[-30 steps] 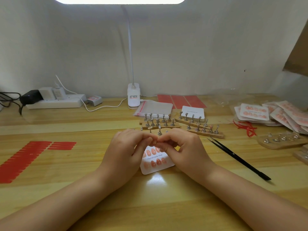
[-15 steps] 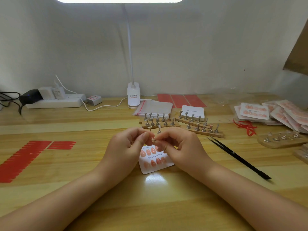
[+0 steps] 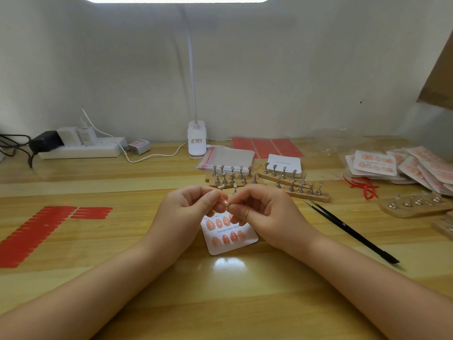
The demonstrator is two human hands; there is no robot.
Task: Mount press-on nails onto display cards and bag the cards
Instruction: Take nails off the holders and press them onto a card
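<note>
At the centre of the frame the left hand (image 3: 186, 209) and the right hand (image 3: 264, 209) meet fingertip to fingertip, fingers curled, both pinching a small press-on nail (image 3: 225, 201) held just above a white display card (image 3: 229, 233). The card lies flat on the wooden table (image 3: 122, 241), its upper edge hidden under the fingers; peach nails sit on it in 2 rows around the printed words "Handmade Nail". Just beyond the hands, wooden strips with metal nail stands (image 3: 232, 179) lie side by side, with more at right centre (image 3: 296, 185). Behind them rests a stack of clear bags with red edges (image 3: 228, 159) and a pile of blank cards (image 3: 284, 164). Black tweezers (image 3: 350, 233) lie diagonally at lower right, apart from the right wrist. Bagged finished cards (image 3: 397, 168) pile at the far right. Red adhesive strips (image 3: 36, 229) cover the table at left, and a white lamp base (image 3: 196, 139) stands at upper centre
</note>
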